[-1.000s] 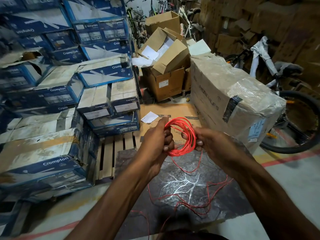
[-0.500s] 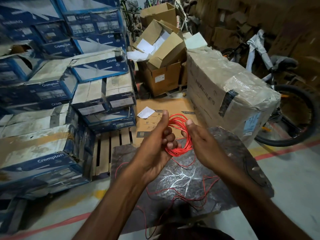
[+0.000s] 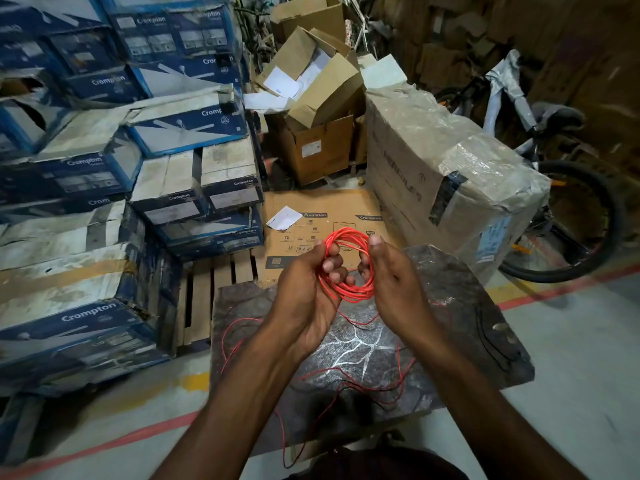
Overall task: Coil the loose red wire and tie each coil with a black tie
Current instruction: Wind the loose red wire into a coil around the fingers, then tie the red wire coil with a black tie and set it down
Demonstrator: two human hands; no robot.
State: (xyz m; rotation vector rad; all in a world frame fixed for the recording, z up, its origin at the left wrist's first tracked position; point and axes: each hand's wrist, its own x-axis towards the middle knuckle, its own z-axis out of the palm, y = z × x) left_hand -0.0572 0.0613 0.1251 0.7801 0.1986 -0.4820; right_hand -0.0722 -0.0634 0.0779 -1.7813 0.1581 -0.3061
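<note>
Stacked blue boxes (image 3: 104, 174) fill the left, and a wrapped carton (image 3: 433, 157) stands far right. Near centre, a dark mottled surface (image 3: 460, 306) carries loose red wire (image 3: 246, 319) in slack loops, likely the part not yet coiled. Above it, the left hand (image 3: 304, 299) and right hand (image 3: 398, 289) hold a red coil (image 3: 353, 294) between them. The fingers (image 3: 334, 263) of both curl round opposite sides, probably to keep the turns together. Thin black strands lie among the red; whether they are ties is unclear. The wire's near end is hidden low in the frame.
</note>
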